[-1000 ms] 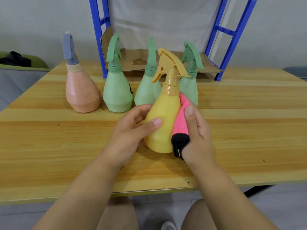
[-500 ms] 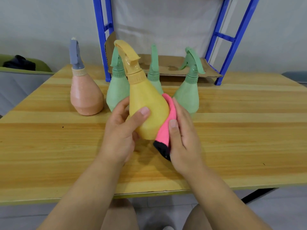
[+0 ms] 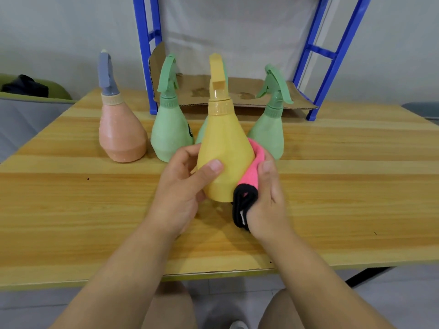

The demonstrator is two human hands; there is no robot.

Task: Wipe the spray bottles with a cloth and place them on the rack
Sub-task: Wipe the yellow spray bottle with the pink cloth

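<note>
Tipped back upright, yellow bottle (image 3: 225, 148) gripped by left fingers (image 3: 209, 173); right fingers (image 3: 268, 173) clutch cloth (image 3: 252, 173).

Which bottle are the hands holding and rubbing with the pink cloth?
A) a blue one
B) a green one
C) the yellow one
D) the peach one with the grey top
C: the left hand grips the yellow bottle, and the right hand holds the pink cloth against its side.
</note>
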